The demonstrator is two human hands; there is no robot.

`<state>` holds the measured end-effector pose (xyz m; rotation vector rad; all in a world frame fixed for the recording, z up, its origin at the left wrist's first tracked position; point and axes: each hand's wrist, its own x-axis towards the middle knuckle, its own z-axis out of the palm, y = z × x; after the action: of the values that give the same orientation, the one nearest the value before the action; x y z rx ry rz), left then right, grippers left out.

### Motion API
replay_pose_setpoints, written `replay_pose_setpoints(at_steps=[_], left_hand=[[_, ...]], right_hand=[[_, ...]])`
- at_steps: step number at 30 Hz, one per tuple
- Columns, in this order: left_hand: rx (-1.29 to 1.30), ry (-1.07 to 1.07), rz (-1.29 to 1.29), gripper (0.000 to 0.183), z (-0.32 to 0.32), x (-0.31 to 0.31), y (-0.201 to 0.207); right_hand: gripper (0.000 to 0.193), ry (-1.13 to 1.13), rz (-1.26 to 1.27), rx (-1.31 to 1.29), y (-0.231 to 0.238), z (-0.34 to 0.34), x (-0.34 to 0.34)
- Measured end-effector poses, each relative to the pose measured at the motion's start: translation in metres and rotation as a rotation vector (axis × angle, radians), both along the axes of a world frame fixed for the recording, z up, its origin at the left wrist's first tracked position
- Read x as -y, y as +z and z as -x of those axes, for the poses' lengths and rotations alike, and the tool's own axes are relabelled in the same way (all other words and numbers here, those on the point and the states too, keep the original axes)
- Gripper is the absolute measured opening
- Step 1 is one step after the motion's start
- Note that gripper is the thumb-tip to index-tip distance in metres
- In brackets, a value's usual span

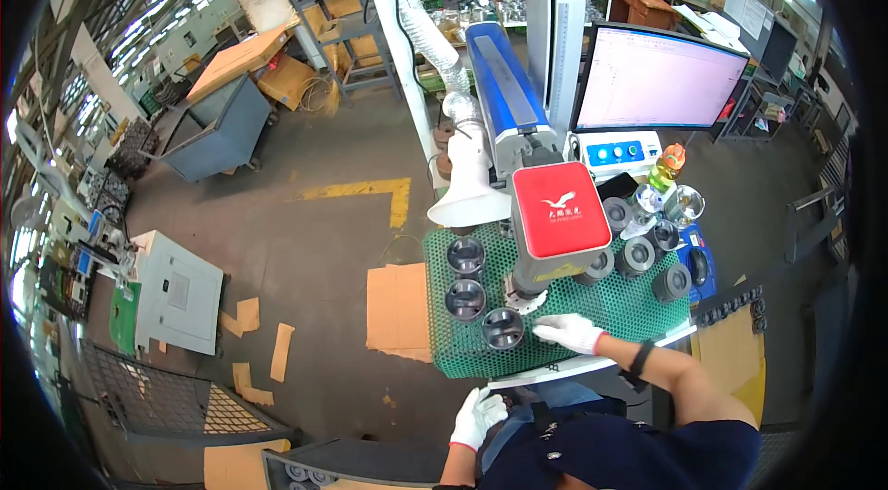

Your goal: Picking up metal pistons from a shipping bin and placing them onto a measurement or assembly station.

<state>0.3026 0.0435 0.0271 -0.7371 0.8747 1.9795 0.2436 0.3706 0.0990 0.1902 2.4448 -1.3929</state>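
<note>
My right hand (pixel 571 333), in a white glove, reaches over the green mesh mat (pixel 472 356) with its fingers stretched out and nothing visible in them. Just left of its fingertips stands a dark metal piston (pixel 503 329). Behind those fingers, a round metal fixture (pixel 524 298) sits under the red-topped laser head (pixel 561 213). Two more pistons, one nearer (pixel 464 300) and one farther (pixel 465 255), line the mat's left side. My left hand (pixel 478 418), gloved too, hovers before the table edge near my body, empty, fingers loosely apart.
Several grey pistons (pixel 635 255) stand on the mat's right, beside bottles (pixel 663 171) and a blue tray with a mouse (pixel 698 265). A white extraction hood (pixel 469 189) hangs left of the laser head. A monitor (pixel 661 79) stands behind; cardboard (pixel 398 312) lies left.
</note>
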Motion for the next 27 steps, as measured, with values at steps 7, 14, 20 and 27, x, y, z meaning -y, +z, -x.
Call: replay_pose_setpoints(at_steps=[7, 14, 20, 27], left_hand=[[-0.145, -0.105, 0.217, 0.054, 0.018, -0.032, 0.033], [-0.222, -0.125, 0.097, 0.055, 0.033, -0.042, 0.042], [-0.306, -0.189, 0.207, 0.057, -0.010, -0.025, 0.041], [-1.344, -0.708, 0.936, 0.059, 0.011, -0.063, 0.152]], right_hand=[[0.066, 0.160, -0.846, -0.528, 0.095, 0.051, -0.093], [0.081, -0.026, -0.822, -0.245, 0.046, 0.057, -0.096], [0.097, -0.457, -0.380, -0.038, 0.042, -0.014, -0.065], [0.084, -0.399, 0.831, 0.439, 0.088, -0.036, 0.046]])
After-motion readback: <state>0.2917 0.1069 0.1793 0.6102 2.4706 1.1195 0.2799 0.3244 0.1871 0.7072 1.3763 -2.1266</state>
